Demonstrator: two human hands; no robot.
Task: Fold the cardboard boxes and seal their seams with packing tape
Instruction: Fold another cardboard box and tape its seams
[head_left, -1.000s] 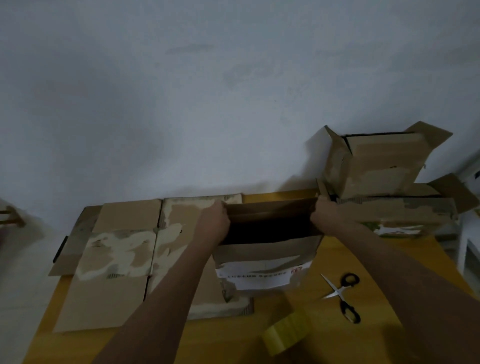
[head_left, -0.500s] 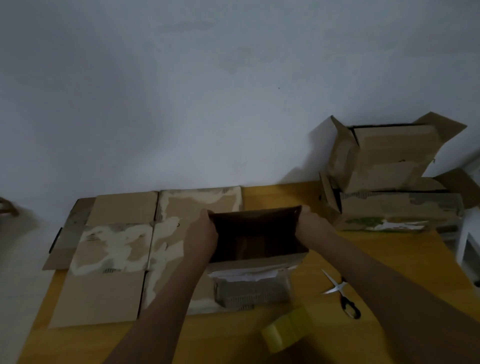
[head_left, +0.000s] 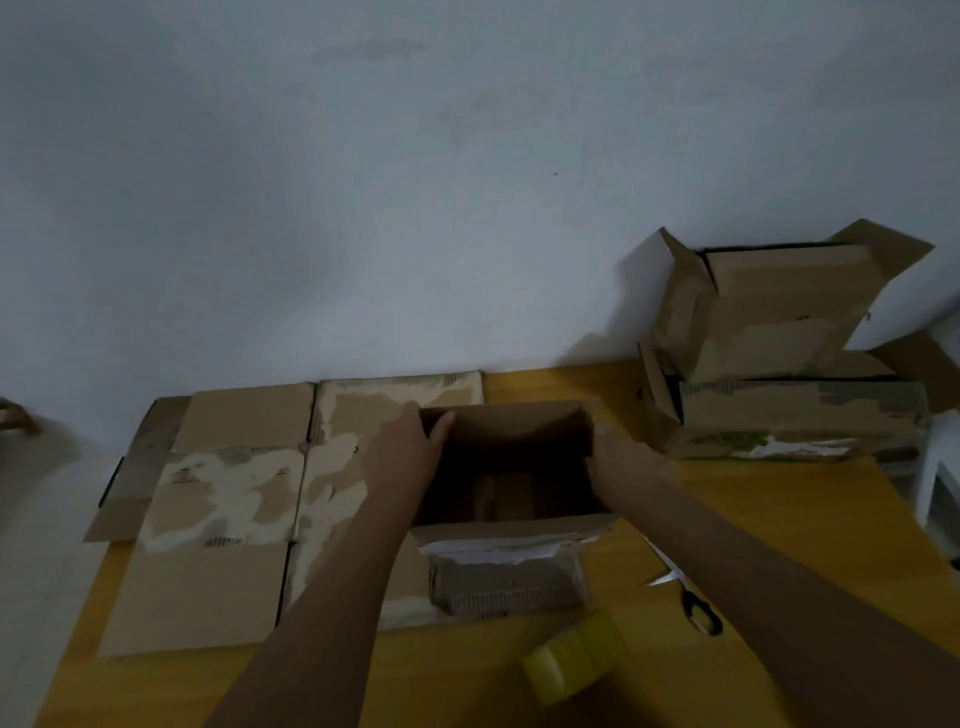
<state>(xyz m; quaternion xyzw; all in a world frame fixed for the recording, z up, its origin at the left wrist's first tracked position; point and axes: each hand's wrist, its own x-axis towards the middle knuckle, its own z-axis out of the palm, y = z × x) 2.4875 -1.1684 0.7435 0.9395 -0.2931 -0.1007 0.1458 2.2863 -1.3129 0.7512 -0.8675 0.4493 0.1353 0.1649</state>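
Head view. Cardboard box (head_left: 511, 519): mid-tabletop (head_left: 727, 519), lower and squarer than a second ago, opened from a narrow slot into a full rectangle, interior dark, near flap hanging down in front. Left hand (head_left: 408, 449): curled over left wall, thumb inside, gripping. Right hand (head_left: 621, 460): against right wall; grip or flat press cannot be told. Flattened cartons (head_left: 218, 499): unmoved at left. Tape roll (head_left: 574, 659), scissors (head_left: 685, 597): near edge, untouched. Erected boxes (head_left: 779, 364): stacked at right. Judged status: shape formed; flap folding and taping outstanding.
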